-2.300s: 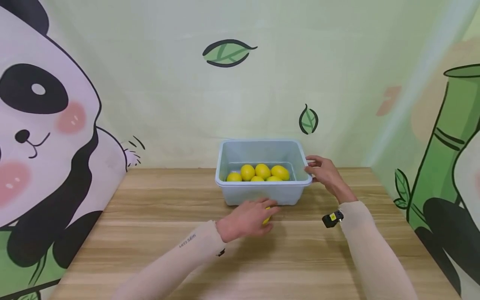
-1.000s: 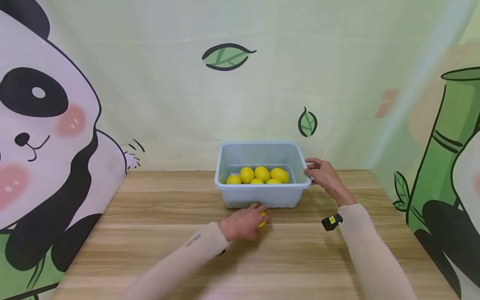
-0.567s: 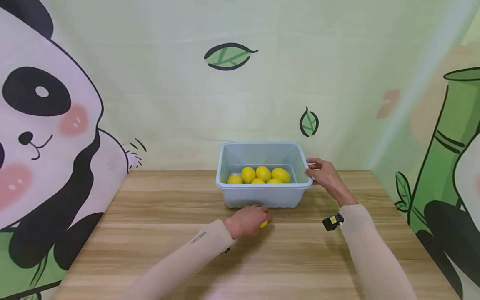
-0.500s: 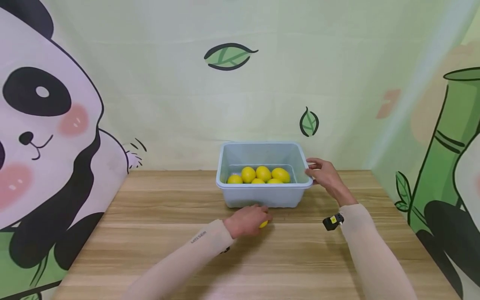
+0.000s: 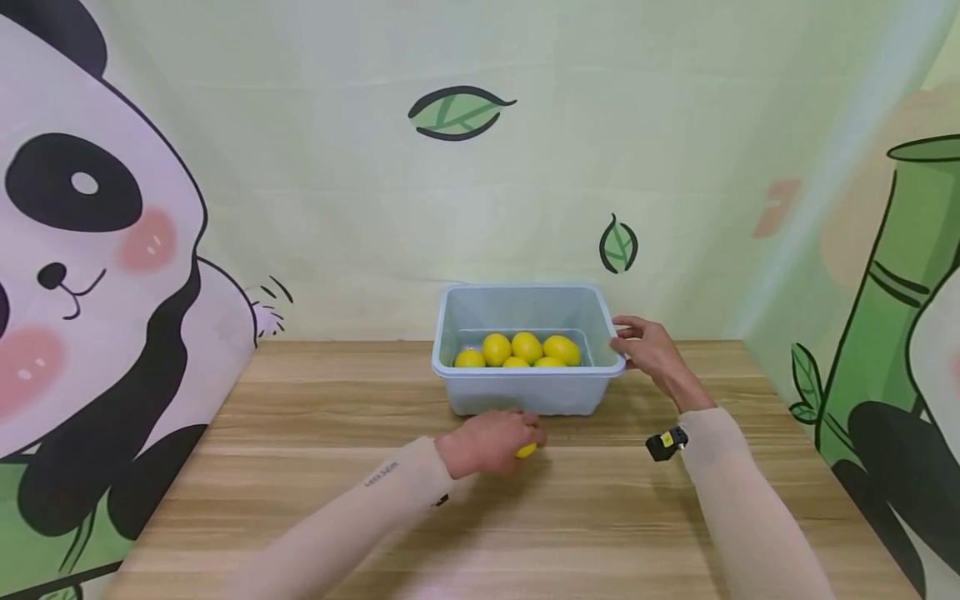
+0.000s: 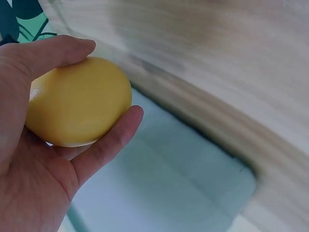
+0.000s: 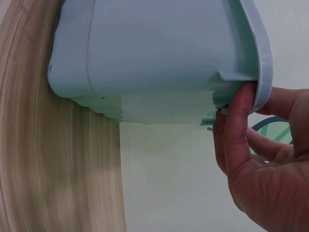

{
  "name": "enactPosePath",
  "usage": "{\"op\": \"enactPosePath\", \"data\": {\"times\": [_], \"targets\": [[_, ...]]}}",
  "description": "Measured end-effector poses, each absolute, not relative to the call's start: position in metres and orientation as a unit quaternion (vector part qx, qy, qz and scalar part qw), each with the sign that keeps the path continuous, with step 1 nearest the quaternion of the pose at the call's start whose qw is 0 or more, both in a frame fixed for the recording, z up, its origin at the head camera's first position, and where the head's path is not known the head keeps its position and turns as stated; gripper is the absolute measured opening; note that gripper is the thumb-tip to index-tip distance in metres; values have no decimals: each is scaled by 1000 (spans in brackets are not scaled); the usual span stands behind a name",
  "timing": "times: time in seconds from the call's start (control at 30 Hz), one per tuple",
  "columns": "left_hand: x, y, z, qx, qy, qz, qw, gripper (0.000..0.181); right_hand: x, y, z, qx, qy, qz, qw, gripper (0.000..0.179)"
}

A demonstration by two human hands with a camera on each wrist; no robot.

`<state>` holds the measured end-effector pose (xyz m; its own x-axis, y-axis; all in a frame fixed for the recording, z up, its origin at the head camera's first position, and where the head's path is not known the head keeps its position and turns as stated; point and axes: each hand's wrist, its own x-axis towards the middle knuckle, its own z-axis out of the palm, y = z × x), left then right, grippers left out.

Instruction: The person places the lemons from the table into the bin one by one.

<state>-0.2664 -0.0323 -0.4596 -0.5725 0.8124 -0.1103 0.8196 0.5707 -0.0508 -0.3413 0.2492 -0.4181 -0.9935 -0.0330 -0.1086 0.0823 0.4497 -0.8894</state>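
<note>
A light blue plastic basin (image 5: 525,393) stands at the back of the table with several yellow lemons (image 5: 527,348) on its floor. In front of it, my left hand (image 5: 489,442) grips one lemon (image 5: 527,450), mostly covered by the fingers in the head view. The left wrist view shows this lemon (image 6: 79,101) between thumb and fingers, close by the basin's wall (image 6: 178,179). At the basin's right end my right hand (image 5: 651,348) pinches the rim. In the right wrist view, fingers (image 7: 237,128) curl under the basin's rim (image 7: 264,53), with the thumb on its other side.
The wooden table (image 5: 360,392) runs back to a printed cloth backdrop (image 5: 337,208) close behind the basin. Panda and bamboo pictures flank the table on both sides. A small black camera (image 5: 664,443) sits on the right wrist.
My left hand's fingers, spread over the lemon at first, have curled round it, and the hand has drawn slightly left. My right hand and the basin keep their places.
</note>
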Motion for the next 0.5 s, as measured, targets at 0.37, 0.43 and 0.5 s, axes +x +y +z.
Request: {"op": "enactPosePath", "data": {"times": [0.37, 0.43, 0.5], "targets": [[-249, -39, -434, 487, 872, -53, 12, 39, -343, 250, -419, 15, 849, -525, 54, 53], [-247, -40, -429, 489, 871, -54, 2, 38, -343, 250, -419, 16, 849, -525, 55, 53], [-246, -40, -424, 492, 869, -55, -9, 37, -342, 249, -418, 18, 850, -523, 56, 53]]}}
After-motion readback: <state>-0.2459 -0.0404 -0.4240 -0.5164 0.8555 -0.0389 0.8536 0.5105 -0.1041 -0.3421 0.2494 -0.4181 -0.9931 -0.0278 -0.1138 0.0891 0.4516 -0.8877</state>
